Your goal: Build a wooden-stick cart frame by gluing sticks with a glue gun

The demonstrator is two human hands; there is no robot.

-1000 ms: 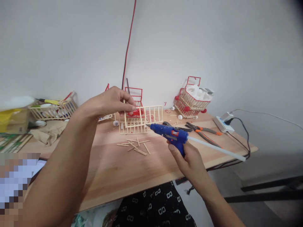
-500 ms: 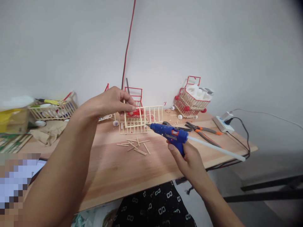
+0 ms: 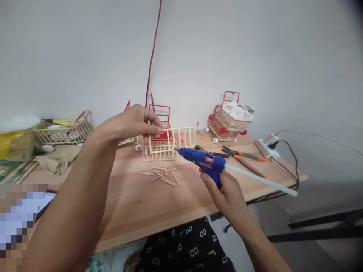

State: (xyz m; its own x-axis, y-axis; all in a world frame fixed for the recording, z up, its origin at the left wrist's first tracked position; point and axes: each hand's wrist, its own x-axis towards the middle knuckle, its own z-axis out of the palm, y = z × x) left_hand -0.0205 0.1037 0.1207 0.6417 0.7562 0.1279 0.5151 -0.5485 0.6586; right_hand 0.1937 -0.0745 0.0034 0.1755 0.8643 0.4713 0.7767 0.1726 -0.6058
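Note:
Between its thumb and fingers, my left hand [image 3: 143, 122] pinches the top edge of a small stick frame [image 3: 183, 136] with several upright bars. My right hand [image 3: 227, 190] is wrapped round the handle of a blue hot glue gun [image 3: 201, 158], a long white glue stick [image 3: 263, 180] poking out of its back. The gun's nozzle points left, close by the frame's lower edge; whether it touches cannot be made out. Behind the frame stands a red-handled model cart [image 3: 161, 110], partly covered. Several short loose sticks [image 3: 164, 175] lie on the table below the frame.
A finished-looking model cart [image 3: 227, 122] with white contents stands back right. Orange-handled pliers [image 3: 246, 160] and a power strip [image 3: 268, 148] lie right. To the left are a stick basket [image 3: 62, 132], crumpled brown paper [image 3: 58, 158] and a blurred-out screen. The wooden table [image 3: 136, 211] ends before my lap.
The glue gun has shifted very slightly left, and its glue stick's rear end sits a little lower and farther right. My left hand holds the frame almost unmoved.

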